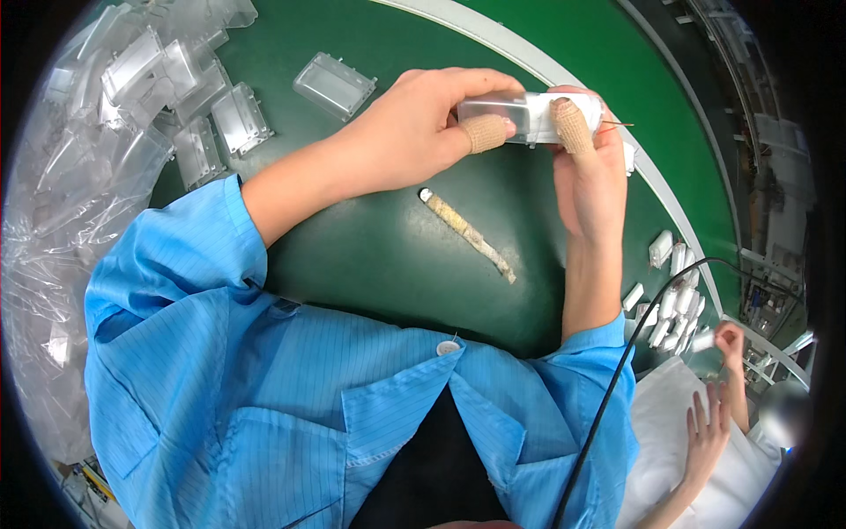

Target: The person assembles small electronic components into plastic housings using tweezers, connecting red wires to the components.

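My left hand (407,132) is closed on a clear plastic cover (486,107), its thumb wrapped in a tan finger bandage. From the right, my right hand (596,181) grips a white plastic housing (541,119), with a similar bandage on the thumb. Cover and housing meet end to end; the white part seems partly inside the clear one, though fingers hide some of the joint. Thin brownish wires (619,124) stick out at the housing's right end. Below the hands, a worn stick wrapped in yellowish tape (463,231) lies on the green table (352,256).
Loose clear covers (335,85) and a heap of them in a plastic bag (53,220) lie at left. Several white housings (677,304) sit at right, beside a black cable (608,392). A co-worker's hands (708,432) show at lower right. A pale rim (511,51) edges the table.
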Demonstrator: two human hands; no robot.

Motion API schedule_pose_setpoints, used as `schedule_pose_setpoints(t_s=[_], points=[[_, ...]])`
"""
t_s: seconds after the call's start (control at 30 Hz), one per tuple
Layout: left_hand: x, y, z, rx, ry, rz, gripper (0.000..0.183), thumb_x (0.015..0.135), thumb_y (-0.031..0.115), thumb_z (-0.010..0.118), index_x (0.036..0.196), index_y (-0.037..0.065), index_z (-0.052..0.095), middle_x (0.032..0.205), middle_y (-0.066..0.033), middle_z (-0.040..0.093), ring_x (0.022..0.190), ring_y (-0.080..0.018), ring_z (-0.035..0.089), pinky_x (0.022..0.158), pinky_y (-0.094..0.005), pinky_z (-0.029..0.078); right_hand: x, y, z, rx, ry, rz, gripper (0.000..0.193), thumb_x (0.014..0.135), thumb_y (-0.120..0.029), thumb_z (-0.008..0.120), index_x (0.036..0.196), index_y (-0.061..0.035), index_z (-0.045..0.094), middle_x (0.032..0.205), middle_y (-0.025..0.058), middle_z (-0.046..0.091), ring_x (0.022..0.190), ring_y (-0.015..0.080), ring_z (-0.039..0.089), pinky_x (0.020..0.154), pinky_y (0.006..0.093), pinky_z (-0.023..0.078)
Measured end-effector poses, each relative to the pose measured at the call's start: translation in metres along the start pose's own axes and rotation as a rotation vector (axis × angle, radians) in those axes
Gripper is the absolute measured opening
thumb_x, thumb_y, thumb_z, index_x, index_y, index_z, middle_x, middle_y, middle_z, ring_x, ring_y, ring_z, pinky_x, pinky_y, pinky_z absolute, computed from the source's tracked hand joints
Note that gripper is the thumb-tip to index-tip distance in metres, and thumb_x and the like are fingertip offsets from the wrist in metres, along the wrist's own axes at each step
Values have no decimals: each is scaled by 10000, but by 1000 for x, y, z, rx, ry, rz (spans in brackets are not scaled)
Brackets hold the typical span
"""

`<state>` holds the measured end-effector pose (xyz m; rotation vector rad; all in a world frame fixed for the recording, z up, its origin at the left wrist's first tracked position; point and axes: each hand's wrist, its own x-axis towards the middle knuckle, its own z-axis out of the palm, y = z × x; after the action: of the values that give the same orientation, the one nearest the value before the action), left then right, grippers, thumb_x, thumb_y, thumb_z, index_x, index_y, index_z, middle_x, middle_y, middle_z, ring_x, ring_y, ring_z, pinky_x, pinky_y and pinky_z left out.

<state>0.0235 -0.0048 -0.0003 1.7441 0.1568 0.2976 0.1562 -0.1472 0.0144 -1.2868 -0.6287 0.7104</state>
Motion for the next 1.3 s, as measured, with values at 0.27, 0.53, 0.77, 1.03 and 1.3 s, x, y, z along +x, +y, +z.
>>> schedule_pose_setpoints(t_s=[0.27,0.53,0.77,1.03,1.3], points=[[-3,5,1,33,43,2,372,880,148,610,1212,7,521,981,-41,620,845,-72,559,722,-239,485,-5,12,18,-26,120,-189,226,839,-96,654,1029,-25,553,919,23,599,839,84,557,740,227,442],[0,4,-3,-122,-20,-76,360,896,150,575,1226,20,512,953,-19,611,736,-63,539,626,-215,461,-2,1,6,-221,-22,-37,202,905,-202,578,1029,-51,530,828,-21,531,697,48,455,627,203,385],[0,4,-2,-318,38,35,413,856,66,612,1243,2,482,1085,-50,590,971,-116,573,849,-244,463,5,6,-13,7,-157,21,321,958,-292,474,1155,-40,494,974,31,546,782,103,465,634,252,382],[7,2,-8,-381,99,-17,293,831,12,624,1115,-29,567,1034,-55,630,942,-101,588,857,-232,462,5,8,-10,184,-1,-81,322,932,-205,527,1173,8,518,959,69,584,695,101,504,574,228,410],[5,1,-9,-369,230,113,333,821,31,648,1140,-14,565,1019,-44,611,935,-99,575,828,-239,474,11,5,-18,85,-19,-47,321,889,-115,572,1175,27,542,1060,105,607,854,153,595,719,254,500]])
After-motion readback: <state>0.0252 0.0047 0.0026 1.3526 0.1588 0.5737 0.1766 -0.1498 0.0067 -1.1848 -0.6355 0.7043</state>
